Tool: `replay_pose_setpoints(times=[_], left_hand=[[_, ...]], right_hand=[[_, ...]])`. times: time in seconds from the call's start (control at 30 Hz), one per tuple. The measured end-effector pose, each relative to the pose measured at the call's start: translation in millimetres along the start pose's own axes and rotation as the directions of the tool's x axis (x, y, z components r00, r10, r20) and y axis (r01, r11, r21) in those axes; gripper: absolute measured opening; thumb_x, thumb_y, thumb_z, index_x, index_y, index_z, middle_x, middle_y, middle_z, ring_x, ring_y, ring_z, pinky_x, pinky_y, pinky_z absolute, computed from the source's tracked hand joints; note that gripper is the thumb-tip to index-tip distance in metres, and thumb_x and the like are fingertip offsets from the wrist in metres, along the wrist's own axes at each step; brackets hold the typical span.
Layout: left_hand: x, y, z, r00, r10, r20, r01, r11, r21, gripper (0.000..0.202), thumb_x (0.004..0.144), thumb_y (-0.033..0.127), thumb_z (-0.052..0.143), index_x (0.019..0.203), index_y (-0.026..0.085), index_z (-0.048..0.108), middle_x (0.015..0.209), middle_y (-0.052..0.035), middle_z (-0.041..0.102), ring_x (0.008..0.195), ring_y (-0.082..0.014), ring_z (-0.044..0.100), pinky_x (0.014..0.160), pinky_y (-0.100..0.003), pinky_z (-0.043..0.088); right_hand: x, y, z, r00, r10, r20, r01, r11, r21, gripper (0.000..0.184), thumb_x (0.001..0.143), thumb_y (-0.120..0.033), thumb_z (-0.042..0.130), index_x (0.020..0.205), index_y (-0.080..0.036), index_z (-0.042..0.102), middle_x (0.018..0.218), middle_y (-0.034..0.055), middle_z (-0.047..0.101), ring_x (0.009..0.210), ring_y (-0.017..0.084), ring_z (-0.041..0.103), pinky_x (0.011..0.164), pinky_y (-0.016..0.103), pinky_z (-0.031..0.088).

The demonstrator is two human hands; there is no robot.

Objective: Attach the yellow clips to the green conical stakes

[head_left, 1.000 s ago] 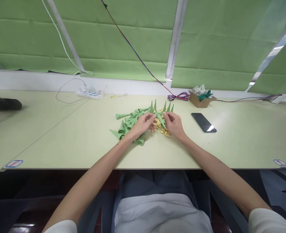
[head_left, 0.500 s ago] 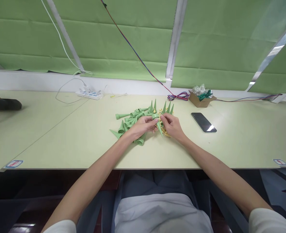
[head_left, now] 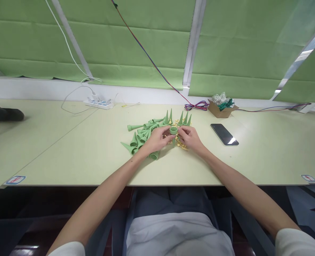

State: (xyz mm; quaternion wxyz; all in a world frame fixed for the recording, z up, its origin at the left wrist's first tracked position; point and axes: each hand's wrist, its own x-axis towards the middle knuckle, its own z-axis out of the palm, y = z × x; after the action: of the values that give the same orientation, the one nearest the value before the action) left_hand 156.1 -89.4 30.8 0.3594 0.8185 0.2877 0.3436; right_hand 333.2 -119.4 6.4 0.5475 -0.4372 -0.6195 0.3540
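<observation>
Both my hands meet over a heap of green plastic cones (head_left: 141,133) on the pale green table (head_left: 66,149). My left hand (head_left: 157,139) pinches one green cone (head_left: 173,132), held with its round open end up and its tip pointing down. My right hand (head_left: 189,138) has its fingers closed at that same cone's rim. Small yellow pieces (head_left: 180,144) lie under and between the hands. Several cones (head_left: 185,119) stand upright, tips up, just behind the hands.
A black phone (head_left: 224,134) lies to the right. Behind it sits a small cardboard box (head_left: 221,109) with clear and green bits. A white power strip (head_left: 99,103) with cables is at the back left. A dark object (head_left: 5,114) rests at the far left edge.
The held cone has been turned from lying slanted between the hands to standing with its open end up. Both hands stayed over the heap.
</observation>
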Motion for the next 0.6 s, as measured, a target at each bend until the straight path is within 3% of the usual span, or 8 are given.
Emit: replay_pose_setpoints(times=[0.13,0.33,0.47,0.6], left_hand=[[0,-2,-0.3,0.991,0.133,0.013,-0.134,0.981,0.14,0.012,0.089,0.029,0.057,0.088,0.018,0.062,0.081,-0.0035,0.065,0.069,-0.0157,0.056,0.066,-0.027,0.042],[-1,-7,-1.1,0.964,0.261,0.053,-0.266,0.926,0.267,0.02,0.092,0.022,0.052,0.108,0.017,0.063,0.103,-0.0105,0.066,0.086,-0.0204,0.061,0.079,-0.032,0.046],[-1,-12,-0.3,0.95,0.304,0.072,-0.312,0.903,0.295,0.026,0.092,0.014,0.049,0.115,0.017,0.062,0.108,-0.0123,0.066,0.098,-0.0233,0.061,0.088,-0.036,0.047],[-1,-12,0.5,0.945,0.319,0.068,-0.324,0.892,0.315,0.028,0.092,0.013,0.049,0.117,0.017,0.061,0.11,-0.0122,0.064,0.097,-0.0223,0.061,0.087,-0.035,0.048]], right_hand=[[1,0,0,0.997,0.07,0.028,-0.073,0.992,0.105,0.048,0.083,-0.056,0.064,0.058,-0.021,0.041,0.05,-0.0069,0.027,0.042,0.007,0.025,0.041,0.026,0.019],[2,-1,-1,0.982,0.176,0.066,-0.186,0.958,0.218,0.048,0.077,-0.053,0.071,0.057,-0.021,0.042,0.051,-0.0083,0.023,0.039,0.005,0.021,0.037,0.024,0.014],[1,-4,-1,0.971,0.225,0.074,-0.237,0.939,0.251,0.047,0.075,-0.053,0.073,0.059,-0.021,0.044,0.05,-0.0096,0.021,0.038,0.004,0.02,0.036,0.022,0.013],[2,-3,0,0.974,0.221,0.058,-0.228,0.933,0.278,0.047,0.076,-0.051,0.074,0.058,-0.02,0.043,0.051,-0.0097,0.022,0.037,0.004,0.022,0.035,0.021,0.013]])
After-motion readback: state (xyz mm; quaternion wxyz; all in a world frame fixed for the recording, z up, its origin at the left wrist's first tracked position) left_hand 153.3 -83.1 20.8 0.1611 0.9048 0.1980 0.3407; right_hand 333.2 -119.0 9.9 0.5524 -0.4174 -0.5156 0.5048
